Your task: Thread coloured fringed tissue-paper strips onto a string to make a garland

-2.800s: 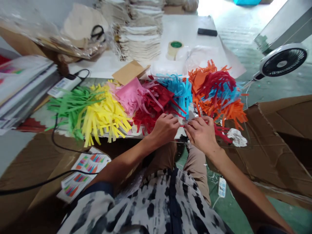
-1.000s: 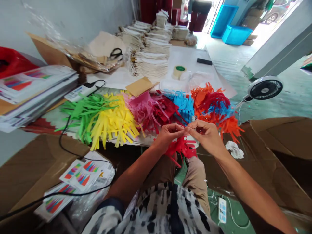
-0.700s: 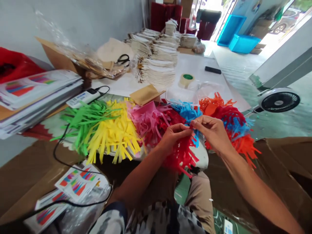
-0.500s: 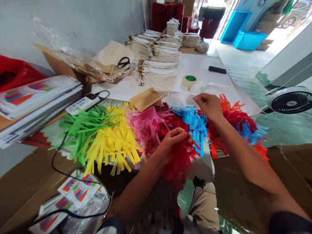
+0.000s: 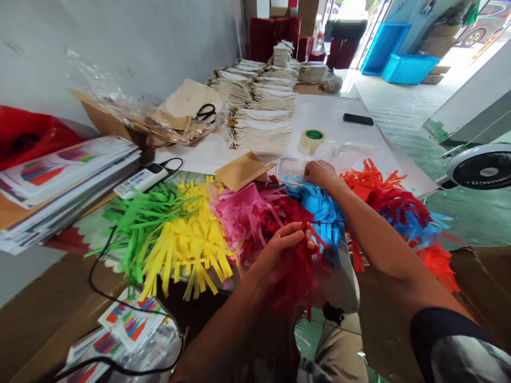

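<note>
My left hand (image 5: 290, 238) is closed around the top of a dark red fringed paper tassel (image 5: 293, 287), whose strips hang over the near table edge, partly blurred. Farther forward, my right hand (image 5: 321, 173) dips with bent fingers to a shallow clear plastic tray (image 5: 284, 169). Anything in its fingertips is hidden. Bright blue fringe (image 5: 319, 205) lies just below that hand. Toward the left are pink fringe (image 5: 249, 213), yellow fringe (image 5: 191, 223) and green fringe (image 5: 146, 213). Orange fringe (image 5: 373, 175) sits right of my right wrist.
A brown paper piece (image 5: 241, 171) lies behind the pink fringe. Beyond are a tape roll (image 5: 312, 141), a black phone-like bar (image 5: 358, 119), scissors (image 5: 205, 113) and stacks of corded off-white pieces (image 5: 263, 130). A small fan (image 5: 485, 167) stands right; printed sheets (image 5: 72, 165) are piled left.
My right hand has moved left and down to the plastic tray, its fingers now lower. My left hand keeps hold of the red tassel. The view has shifted slightly.
</note>
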`<state>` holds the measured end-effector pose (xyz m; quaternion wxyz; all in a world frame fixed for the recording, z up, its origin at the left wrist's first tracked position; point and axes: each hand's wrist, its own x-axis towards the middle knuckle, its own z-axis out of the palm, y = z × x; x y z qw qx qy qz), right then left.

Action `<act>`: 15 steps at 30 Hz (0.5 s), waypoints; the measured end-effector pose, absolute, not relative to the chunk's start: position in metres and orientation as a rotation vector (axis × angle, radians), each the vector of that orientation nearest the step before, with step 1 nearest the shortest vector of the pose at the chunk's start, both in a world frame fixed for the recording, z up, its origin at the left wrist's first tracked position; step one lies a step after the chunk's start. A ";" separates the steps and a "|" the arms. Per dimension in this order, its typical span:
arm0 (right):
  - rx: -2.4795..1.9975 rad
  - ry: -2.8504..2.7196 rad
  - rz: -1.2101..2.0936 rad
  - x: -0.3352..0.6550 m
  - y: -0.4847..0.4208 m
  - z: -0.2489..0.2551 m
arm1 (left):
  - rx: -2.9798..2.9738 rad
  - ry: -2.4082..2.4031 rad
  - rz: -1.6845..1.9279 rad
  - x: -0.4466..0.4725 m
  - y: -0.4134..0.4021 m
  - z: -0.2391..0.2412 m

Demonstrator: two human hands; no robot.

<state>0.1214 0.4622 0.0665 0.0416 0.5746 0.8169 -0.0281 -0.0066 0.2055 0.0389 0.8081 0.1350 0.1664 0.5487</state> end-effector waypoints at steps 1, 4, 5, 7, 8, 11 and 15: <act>1.745 2.486 -0.082 0.121 0.462 0.068 | 0.292 0.346 1.179 -0.006 0.206 0.039; 1.726 2.447 -0.066 0.120 0.461 0.071 | 0.304 0.314 1.193 -0.005 0.206 0.041; 1.723 2.438 -0.062 0.120 0.460 0.071 | 0.305 0.303 1.194 -0.005 0.206 0.043; 1.714 2.427 -0.060 0.122 0.459 0.072 | 0.297 0.288 1.193 -0.005 0.205 0.046; 1.709 2.423 -0.062 0.124 0.459 0.072 | 0.285 0.288 1.192 -0.006 0.205 0.047; 1.684 2.420 -0.082 0.127 0.459 0.074 | 0.245 0.284 1.157 -0.007 0.205 0.045; 1.672 2.423 -0.113 0.126 0.459 0.076 | 0.241 0.242 1.091 -0.009 0.206 0.039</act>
